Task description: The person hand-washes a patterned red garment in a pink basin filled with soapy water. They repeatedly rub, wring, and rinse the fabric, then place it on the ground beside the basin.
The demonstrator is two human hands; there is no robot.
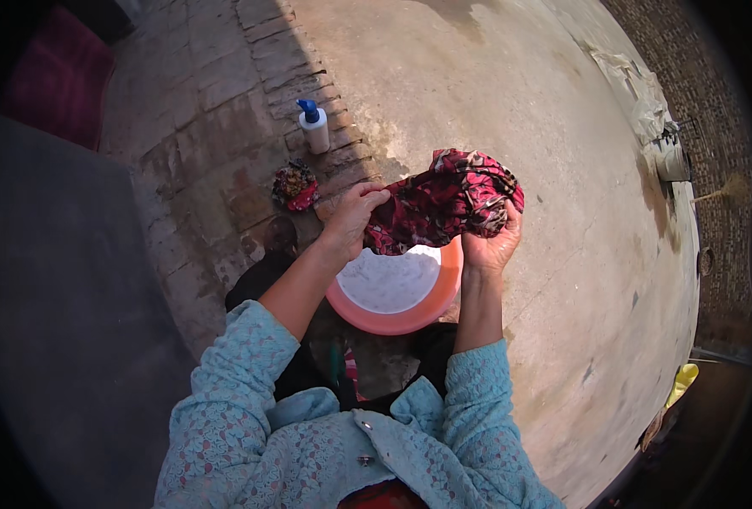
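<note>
Both hands, L [352, 216] & R [493, 242], clenched the limp, prob. wet-heavy red-and-black patterned cloth [444, 199] by its bunched ends above the pink plastic basin [427, 310].

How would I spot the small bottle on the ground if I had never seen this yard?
Find the round orange basin of soapy water below the person's hands. Look up and left to the brick strip beside the concrete. The bottle stands upright there, white with a blue pump top, above a small crumpled dark-and-red cloth.
</note>
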